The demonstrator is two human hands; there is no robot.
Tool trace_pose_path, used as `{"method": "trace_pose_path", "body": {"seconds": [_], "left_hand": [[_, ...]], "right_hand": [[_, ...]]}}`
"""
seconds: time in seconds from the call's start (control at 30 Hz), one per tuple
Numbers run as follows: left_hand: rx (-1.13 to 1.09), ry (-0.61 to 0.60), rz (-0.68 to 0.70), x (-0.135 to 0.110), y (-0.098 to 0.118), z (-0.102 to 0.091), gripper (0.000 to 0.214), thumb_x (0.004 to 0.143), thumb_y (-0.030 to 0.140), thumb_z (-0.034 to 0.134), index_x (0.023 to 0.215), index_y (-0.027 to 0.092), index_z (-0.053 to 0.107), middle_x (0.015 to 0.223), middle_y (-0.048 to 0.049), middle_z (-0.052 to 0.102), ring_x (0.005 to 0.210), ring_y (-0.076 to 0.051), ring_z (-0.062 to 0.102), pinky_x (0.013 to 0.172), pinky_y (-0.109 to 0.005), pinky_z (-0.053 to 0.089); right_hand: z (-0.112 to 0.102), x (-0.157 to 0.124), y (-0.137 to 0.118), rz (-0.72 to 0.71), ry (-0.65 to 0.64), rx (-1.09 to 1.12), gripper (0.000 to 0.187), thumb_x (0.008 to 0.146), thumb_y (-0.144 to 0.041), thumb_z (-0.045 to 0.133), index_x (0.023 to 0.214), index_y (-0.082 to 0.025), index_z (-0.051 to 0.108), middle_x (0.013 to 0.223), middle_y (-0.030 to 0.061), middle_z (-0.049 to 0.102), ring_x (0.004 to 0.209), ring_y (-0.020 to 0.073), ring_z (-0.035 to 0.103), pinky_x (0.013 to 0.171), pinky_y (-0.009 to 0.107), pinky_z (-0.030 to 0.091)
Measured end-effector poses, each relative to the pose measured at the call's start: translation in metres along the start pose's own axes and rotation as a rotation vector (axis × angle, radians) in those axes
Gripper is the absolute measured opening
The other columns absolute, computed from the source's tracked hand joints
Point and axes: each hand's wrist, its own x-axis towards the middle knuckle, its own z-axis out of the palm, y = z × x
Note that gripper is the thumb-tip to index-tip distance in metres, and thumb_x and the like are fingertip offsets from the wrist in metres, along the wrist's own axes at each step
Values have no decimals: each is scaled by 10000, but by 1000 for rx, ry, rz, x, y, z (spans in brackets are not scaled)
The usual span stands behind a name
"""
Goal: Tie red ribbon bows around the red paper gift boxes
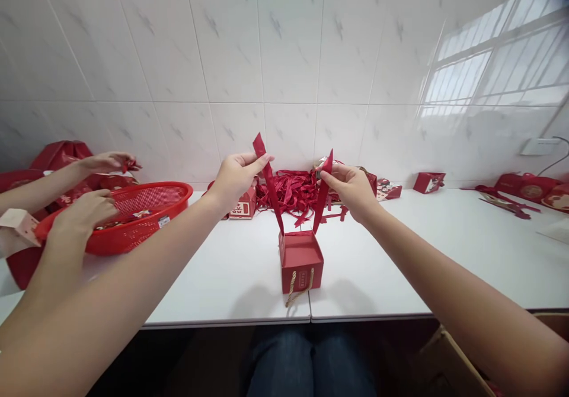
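A small red gift box (302, 261) stands near the table's front edge, a twisted gold cord handle (293, 287) hanging down its front. Two ends of red ribbon (272, 192) rise in a V from the back of the box. My left hand (242, 175) pinches the left end between thumb and fingers, with the tip sticking up above. The right end is pinched in my right hand (349, 189), held at about the same height. Where the ribbon runs behind or under the box is hidden.
Behind the box lies a heap of red ribbons (293, 189), with a red box (242, 204) beside it. At left, a co-worker's hands (84, 210) are over a red plastic basket (151, 201). Another red box (429, 182) stands by the tiled wall. A cardboard carton (453, 361) is below right.
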Motion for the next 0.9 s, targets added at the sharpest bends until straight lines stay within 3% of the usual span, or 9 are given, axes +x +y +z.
{"method": "trace_pose_path", "body": {"seconds": [0.1, 0.4, 0.5, 0.6, 0.73, 0.8, 0.9], "left_hand": [[-29, -22, -15, -1, 7, 4, 244, 779, 349, 660, 875, 132, 714, 681, -26, 664, 456, -57, 492, 470, -203, 361], [-77, -127, -35, -9, -2, 12, 305, 836, 432, 569, 779, 144, 653, 699, -40, 658, 615, -135, 614, 603, -252, 491], [-101, -242, 17, -13, -1, 18, 335, 838, 465, 549, 729, 154, 609, 619, -20, 620, 570, -127, 587, 574, -248, 481], [49, -316, 61, -20, 2, 25, 363, 822, 459, 574, 637, 147, 589, 525, 5, 561, 472, -82, 490, 469, -200, 387], [238, -274, 57, -32, 7, 31, 395, 751, 454, 646, 528, 141, 557, 473, 15, 526, 407, -56, 392, 394, -194, 268], [248, -265, 24, -35, 9, 33, 374, 718, 402, 684, 492, 143, 537, 445, 24, 505, 398, -52, 371, 390, -194, 252], [120, -359, -37, -37, 10, 33, 233, 715, 263, 657, 525, 146, 591, 471, 12, 534, 452, -83, 439, 437, -205, 325]], "right_hand": [[2, 1, -10, 40, -80, 58, 352, 717, -471, 683, 875, -156, 689, 713, 11, 675, 680, 142, 630, 685, 301, 517], [7, 1, -37, 148, -111, 218, 167, 785, -321, 666, 790, -154, 675, 747, 18, 672, 695, 119, 624, 690, 275, 514], [13, 1, -34, 223, -135, 236, 99, 777, -231, 664, 737, -144, 642, 640, 5, 643, 562, 97, 586, 580, 245, 494], [18, -3, -30, 195, -221, 173, 55, 743, -185, 666, 775, -143, 652, 591, -15, 618, 452, 60, 485, 462, 199, 401], [20, -15, -30, 120, -440, 278, 103, 748, -218, 636, 671, -149, 634, 588, -28, 572, 461, 46, 420, 446, 187, 341], [20, -21, -29, 121, -450, 344, 157, 765, -275, 637, 664, -155, 625, 548, -43, 532, 446, 46, 396, 441, 188, 333], [20, -26, -26, 142, -454, 348, 202, 771, -365, 650, 753, -163, 653, 568, -40, 551, 454, 53, 428, 449, 190, 360]]}}
